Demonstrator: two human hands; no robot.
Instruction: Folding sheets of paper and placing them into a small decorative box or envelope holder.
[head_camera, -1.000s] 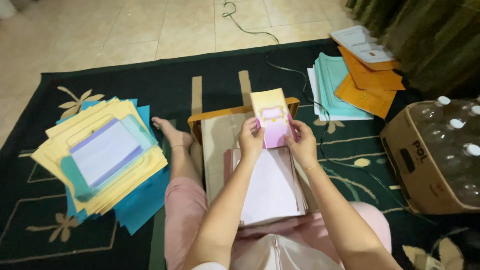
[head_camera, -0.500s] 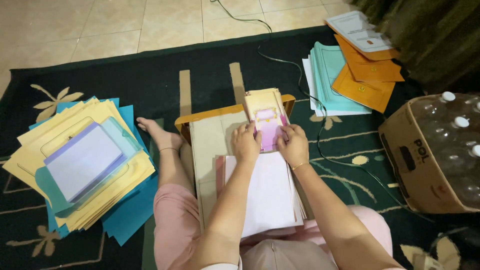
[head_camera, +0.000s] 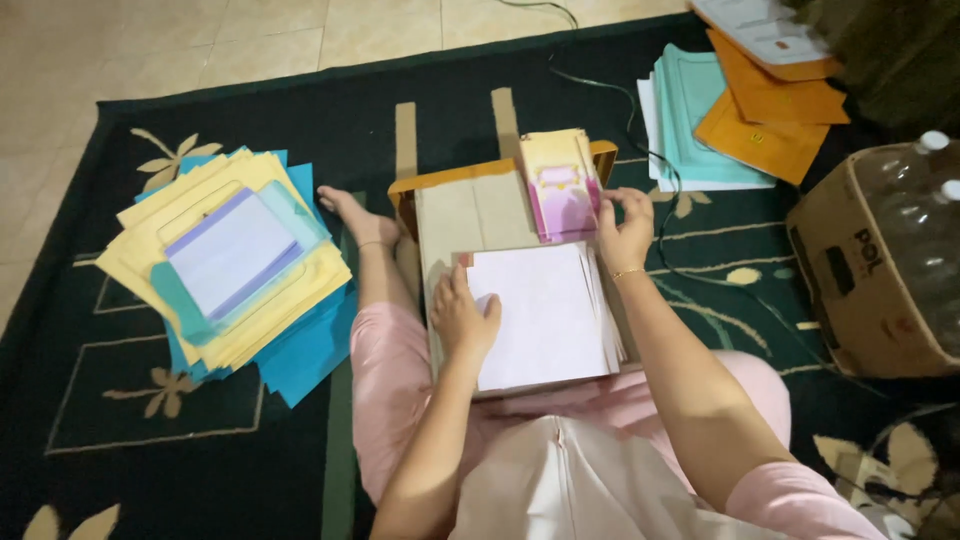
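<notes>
Left hand lies flat, fingers spread and gripping nothing, on the left edge of a white sheet stack that rests on a low wooden board across the lap; right hand pinches the right edge of a pink-and-cream card bundle, which stands at the board's far edge, just beyond the white sheets. Near the rug's left edge, a loose pile of yellow and blue folders lies fanned out, topped by a pale lilac sheet. A bare foot rests between that pile and the board. Toward the rug's far right corner, a stack of teal folders lies partly under orange envelopes. At the right edge, a cardboard box holds clear plastic bottles. The dark green rug carries a pale floral pattern.
</notes>
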